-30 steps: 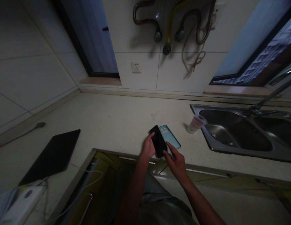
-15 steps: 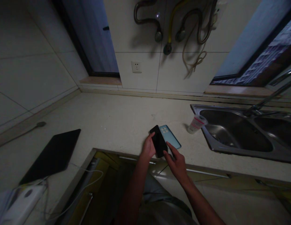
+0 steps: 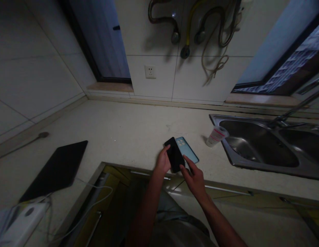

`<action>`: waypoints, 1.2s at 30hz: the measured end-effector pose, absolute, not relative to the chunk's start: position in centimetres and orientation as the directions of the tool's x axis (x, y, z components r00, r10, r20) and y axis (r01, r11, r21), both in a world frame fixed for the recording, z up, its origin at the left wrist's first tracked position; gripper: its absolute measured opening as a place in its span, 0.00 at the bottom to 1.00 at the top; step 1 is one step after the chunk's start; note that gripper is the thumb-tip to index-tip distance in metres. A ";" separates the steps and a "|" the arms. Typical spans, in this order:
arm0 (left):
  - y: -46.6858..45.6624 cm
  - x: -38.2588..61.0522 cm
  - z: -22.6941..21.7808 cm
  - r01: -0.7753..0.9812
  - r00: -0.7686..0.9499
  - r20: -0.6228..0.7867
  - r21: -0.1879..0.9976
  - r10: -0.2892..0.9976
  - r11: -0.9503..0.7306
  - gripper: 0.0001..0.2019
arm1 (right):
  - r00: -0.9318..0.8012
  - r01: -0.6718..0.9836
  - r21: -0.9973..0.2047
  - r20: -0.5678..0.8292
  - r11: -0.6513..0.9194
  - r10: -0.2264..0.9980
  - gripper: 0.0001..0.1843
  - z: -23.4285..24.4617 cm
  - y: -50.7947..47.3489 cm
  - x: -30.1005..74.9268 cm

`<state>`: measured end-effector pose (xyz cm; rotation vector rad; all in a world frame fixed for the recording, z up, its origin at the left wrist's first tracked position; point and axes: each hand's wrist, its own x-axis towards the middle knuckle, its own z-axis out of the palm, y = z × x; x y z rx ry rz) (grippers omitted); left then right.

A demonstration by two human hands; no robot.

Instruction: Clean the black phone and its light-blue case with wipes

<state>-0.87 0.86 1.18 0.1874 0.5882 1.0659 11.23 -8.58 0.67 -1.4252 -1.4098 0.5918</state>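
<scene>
A black smartphone (image 3: 174, 155) is held above the counter's front edge, its dark face turned up. My left hand (image 3: 163, 160) grips its left side, thumb lying over the face. At the phone's lower right corner is my right hand (image 3: 193, 175), with thumb and forefinger closed on that edge; a small pale patch shows by the fingers, too unclear to name. Just behind the phone a light-blue phone case (image 3: 187, 150) lies on the counter, partly covered by the phone, its camera cutouts at the top left.
A plastic cup (image 3: 216, 136) with red print stands beside the steel double sink (image 3: 257, 145) on the right. On the left lie a flat black panel (image 3: 56, 169), a white cable (image 3: 108, 192) and a white box (image 3: 25, 219). Hoses and a socket (image 3: 150, 72) are on the wall.
The camera view has shifted slightly. Both hands keep nearly the same hold on the phone, and the case stays where it was.
</scene>
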 end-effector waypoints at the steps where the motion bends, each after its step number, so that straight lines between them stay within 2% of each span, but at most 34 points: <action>1: 0.9 -0.9 1.2 -0.769 0.347 -0.364 0.418 0.864 0.484 0.18 | 0.200 0.446 -0.875 0.300 0.186 0.933 0.26 0.6 -8.6 11.2; 18: 0.9 -0.9 0.9 -0.773 0.328 -0.400 0.407 0.856 0.487 0.17 | 0.198 0.474 -0.862 0.306 0.182 0.931 0.26 0.7 -8.6 11.2; 36: 0.9 -1.0 0.9 -0.750 0.364 -0.361 0.432 0.859 0.500 0.18 | 0.183 0.467 -0.862 0.312 0.197 0.932 0.25 0.8 -8.7 11.1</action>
